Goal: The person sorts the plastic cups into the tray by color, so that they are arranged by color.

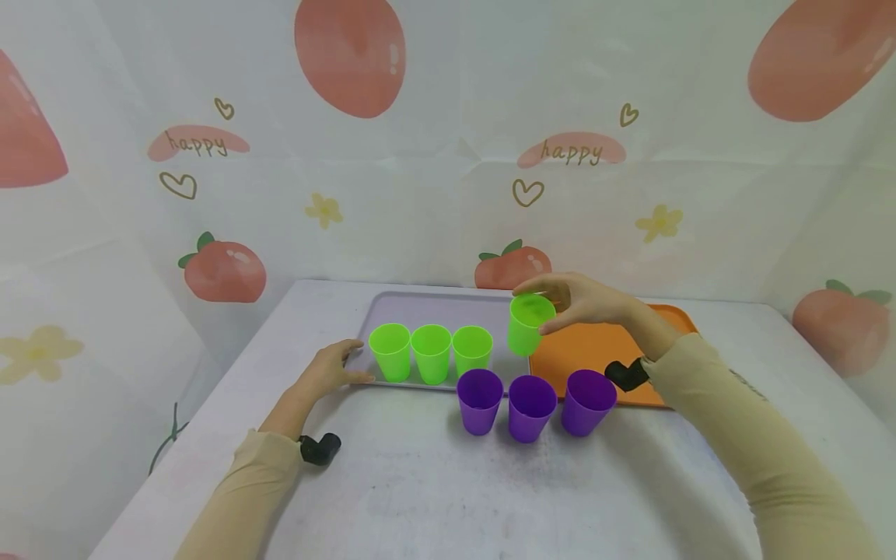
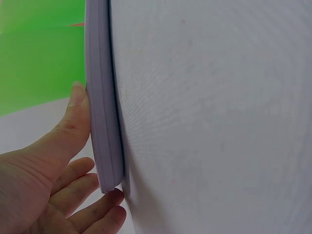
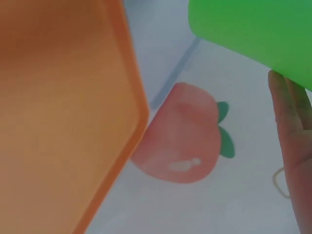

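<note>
In the head view my right hand (image 1: 584, 299) holds a bright green plastic cup (image 1: 522, 330) upright near its rim, thumb in front and fingers behind. This cup overlaps the border between the grey tray (image 1: 434, 305) and the orange tray (image 1: 574, 354). Three more green cups (image 1: 432, 354) stand in a row along the grey tray's front. My left hand (image 1: 332, 365) grips that tray's front left corner; in the left wrist view the thumb (image 2: 77, 105) lies along the tray rim (image 2: 102, 112), with fingers around its end.
Three purple cups (image 1: 532, 408) stand upright on the white table (image 1: 392, 482), just in front of the trays. Behind the table hangs a fruit-printed cloth (image 1: 420, 194). A thin dark cord (image 1: 168, 443) shows beyond the left table edge.
</note>
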Tool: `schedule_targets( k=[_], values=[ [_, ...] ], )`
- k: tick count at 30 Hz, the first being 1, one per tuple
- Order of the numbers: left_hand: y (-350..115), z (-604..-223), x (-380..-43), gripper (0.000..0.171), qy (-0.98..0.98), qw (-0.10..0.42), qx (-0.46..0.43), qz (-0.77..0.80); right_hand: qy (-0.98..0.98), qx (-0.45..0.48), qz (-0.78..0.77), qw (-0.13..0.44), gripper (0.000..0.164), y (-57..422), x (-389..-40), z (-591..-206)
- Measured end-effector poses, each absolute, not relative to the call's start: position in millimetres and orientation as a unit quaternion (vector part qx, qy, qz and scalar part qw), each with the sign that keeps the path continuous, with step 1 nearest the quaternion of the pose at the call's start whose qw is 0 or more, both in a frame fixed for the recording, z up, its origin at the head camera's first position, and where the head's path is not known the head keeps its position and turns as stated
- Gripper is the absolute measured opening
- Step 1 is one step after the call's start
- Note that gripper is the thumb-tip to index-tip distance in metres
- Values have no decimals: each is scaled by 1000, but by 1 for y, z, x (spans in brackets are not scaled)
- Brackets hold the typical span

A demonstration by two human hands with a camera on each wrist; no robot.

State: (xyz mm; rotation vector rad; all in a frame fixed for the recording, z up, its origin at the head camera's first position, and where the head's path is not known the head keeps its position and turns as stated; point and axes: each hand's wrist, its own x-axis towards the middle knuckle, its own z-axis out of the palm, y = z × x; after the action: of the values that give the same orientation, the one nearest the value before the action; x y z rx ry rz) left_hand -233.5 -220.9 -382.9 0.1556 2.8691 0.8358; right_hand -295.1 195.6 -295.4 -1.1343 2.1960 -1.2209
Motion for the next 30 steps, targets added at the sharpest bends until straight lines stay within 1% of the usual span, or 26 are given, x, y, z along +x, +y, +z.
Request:
schedule_targets(
  k=[7, 15, 21, 30],
  values=[
    [-221, -384, -234, 75, 956, 72, 54, 279, 786, -386, -439, 203, 67, 199, -303, -301],
    [-221, -384, -233, 75, 958, 70, 54, 274, 802, -378, -416, 200, 67, 200, -310, -309],
    [-221, -384, -233, 75, 957, 71, 52, 275, 792, -386, -421, 216, 66, 195, -314, -316],
    [-222, -384, -234, 74, 956, 69, 52, 280, 772, -386, -436, 257, 65, 192, -320, -325]
  ],
)
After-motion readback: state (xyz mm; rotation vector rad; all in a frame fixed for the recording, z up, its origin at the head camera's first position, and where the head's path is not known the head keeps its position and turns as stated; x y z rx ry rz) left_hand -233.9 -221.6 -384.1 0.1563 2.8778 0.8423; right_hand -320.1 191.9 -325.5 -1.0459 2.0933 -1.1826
